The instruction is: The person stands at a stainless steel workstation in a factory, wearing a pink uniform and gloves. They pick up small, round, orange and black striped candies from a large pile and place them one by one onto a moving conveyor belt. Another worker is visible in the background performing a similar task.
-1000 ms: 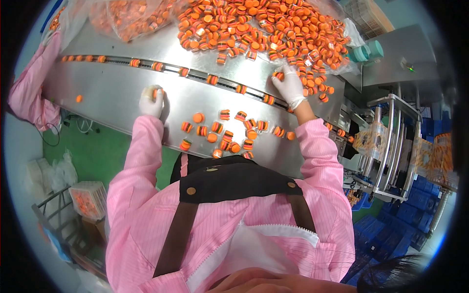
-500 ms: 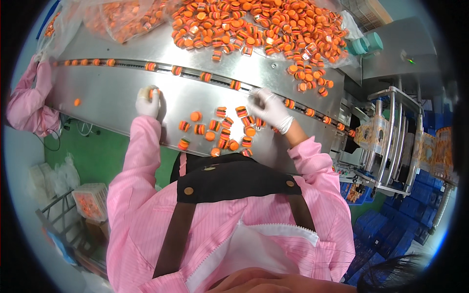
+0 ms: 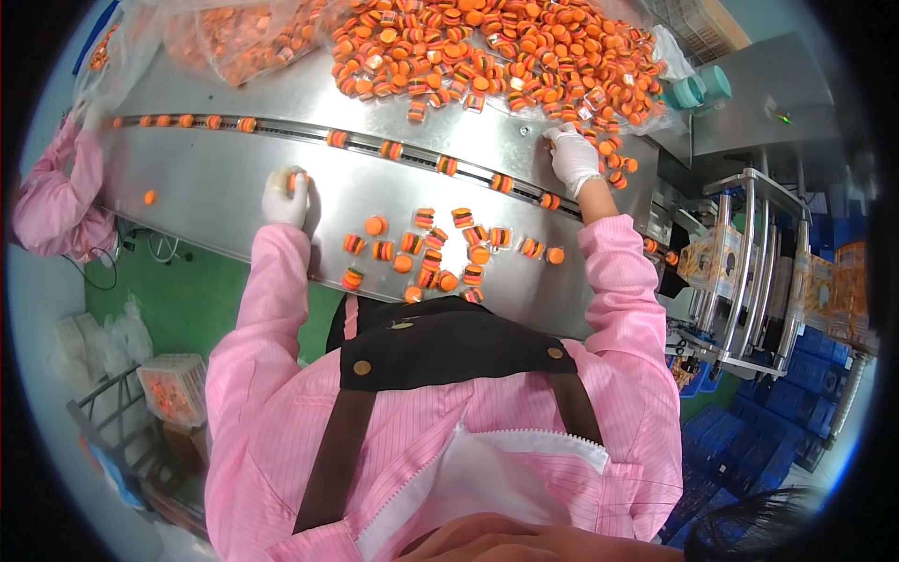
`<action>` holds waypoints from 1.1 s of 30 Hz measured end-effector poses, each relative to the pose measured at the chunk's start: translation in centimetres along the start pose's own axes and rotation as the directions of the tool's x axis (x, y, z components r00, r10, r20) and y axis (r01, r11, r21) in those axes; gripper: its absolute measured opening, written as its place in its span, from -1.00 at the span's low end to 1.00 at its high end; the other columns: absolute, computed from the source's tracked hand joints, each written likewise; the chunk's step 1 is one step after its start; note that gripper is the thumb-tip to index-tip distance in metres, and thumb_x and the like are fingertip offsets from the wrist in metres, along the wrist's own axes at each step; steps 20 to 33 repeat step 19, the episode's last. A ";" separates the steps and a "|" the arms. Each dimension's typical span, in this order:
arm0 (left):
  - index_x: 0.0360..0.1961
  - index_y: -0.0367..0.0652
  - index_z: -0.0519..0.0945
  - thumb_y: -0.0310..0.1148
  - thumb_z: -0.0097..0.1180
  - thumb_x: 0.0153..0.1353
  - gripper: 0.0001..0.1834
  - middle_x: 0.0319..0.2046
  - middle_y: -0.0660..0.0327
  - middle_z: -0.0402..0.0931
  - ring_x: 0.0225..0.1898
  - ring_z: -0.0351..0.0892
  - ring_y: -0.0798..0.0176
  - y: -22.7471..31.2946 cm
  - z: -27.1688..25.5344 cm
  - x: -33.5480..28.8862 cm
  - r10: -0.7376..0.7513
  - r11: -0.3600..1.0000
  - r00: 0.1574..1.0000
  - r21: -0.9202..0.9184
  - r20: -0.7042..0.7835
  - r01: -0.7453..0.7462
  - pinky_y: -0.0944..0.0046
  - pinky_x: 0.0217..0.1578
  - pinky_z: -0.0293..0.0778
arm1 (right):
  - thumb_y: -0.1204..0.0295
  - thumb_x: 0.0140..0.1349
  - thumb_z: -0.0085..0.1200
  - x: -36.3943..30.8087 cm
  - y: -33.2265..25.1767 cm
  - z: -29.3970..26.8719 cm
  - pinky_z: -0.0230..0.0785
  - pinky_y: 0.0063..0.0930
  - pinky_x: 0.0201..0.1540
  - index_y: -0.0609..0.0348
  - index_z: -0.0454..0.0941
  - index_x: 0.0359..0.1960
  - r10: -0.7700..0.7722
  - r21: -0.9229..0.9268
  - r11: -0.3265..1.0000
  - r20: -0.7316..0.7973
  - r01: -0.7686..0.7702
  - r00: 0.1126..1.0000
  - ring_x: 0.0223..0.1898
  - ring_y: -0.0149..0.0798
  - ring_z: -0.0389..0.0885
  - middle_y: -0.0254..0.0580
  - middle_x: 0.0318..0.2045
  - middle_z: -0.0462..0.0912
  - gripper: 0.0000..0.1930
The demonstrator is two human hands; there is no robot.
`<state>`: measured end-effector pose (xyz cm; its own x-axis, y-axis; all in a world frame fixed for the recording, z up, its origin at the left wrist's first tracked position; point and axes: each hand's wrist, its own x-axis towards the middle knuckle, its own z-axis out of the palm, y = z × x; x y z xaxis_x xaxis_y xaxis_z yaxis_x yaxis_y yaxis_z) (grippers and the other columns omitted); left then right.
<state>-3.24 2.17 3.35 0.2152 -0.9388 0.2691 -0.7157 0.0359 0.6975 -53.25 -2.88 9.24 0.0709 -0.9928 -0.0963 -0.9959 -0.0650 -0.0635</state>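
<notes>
My left hand, in a white glove, is closed over the near part of the metal table, with an orange burger-shaped candy showing between thumb and fingers. Beyond the conveyor track, my gloved right hand has its fingers bent together at the lower right fringe of a big heap of burger-shaped candies. What its fingertips hold, if anything, is hidden. Between my arms lies a loose group of similar candies in orange, red and green. Single candies ride the track in a spaced row.
A packing machine with metal rollers stands at the track's right end. Green cups sit beside the heap. At the far left are another person's pink sleeves and a clear bag of candies. Blue crates are stacked lower right.
My right hand has moved from this side of the track, right and away from me, to the heap's edge. Candies on the track have shifted along. My left hand has stayed nearly still.
</notes>
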 end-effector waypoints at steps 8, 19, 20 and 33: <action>-0.21 -0.22 0.60 -0.28 0.13 0.18 -0.75 -0.33 0.10 0.52 -0.27 0.58 0.05 -0.2 -0.1 -0.1 0.016 0.999 1.000 0.040 0.009 -0.016 0.20 -0.19 0.47 | 0.24 0.24 0.05 0.1 -0.6 -0.2 0.43 -0.07 -0.11 0.09 0.50 -0.13 0.068 -0.029 0.997 0.055 -0.067 0.996 -0.12 0.07 0.58 0.05 -0.16 0.58 -0.73; -0.26 -0.13 0.63 -0.28 0.11 0.17 -0.80 -0.29 0.08 0.56 -0.19 0.57 0.01 0.1 -0.2 0.1 -0.014 1.000 1.000 0.026 0.015 0.013 0.15 -0.12 0.47 | 0.20 0.16 0.20 -0.8 -4.7 -1.9 0.45 -0.18 -0.09 0.13 0.47 -0.11 0.241 0.644 0.758 -0.122 -0.108 0.963 -0.09 -0.14 0.63 0.02 -0.11 0.58 -0.64; -0.26 -0.13 0.63 -0.28 0.11 0.17 -0.80 -0.29 0.08 0.56 -0.19 0.57 0.01 0.1 -0.2 0.1 -0.014 1.000 1.000 0.026 0.015 0.013 0.15 -0.12 0.47 | 0.20 0.16 0.20 -0.8 -4.7 -1.9 0.45 -0.18 -0.09 0.13 0.47 -0.11 0.241 0.644 0.758 -0.122 -0.108 0.963 -0.09 -0.14 0.63 0.02 -0.11 0.58 -0.64; -0.26 -0.13 0.63 -0.28 0.11 0.17 -0.80 -0.29 0.08 0.56 -0.19 0.57 0.01 0.1 -0.2 0.1 -0.014 1.000 1.000 0.026 0.015 0.013 0.15 -0.12 0.47 | 0.20 0.16 0.20 -0.8 -4.7 -1.9 0.45 -0.18 -0.09 0.13 0.47 -0.11 0.241 0.644 0.758 -0.122 -0.108 0.963 -0.09 -0.14 0.63 0.02 -0.11 0.58 -0.64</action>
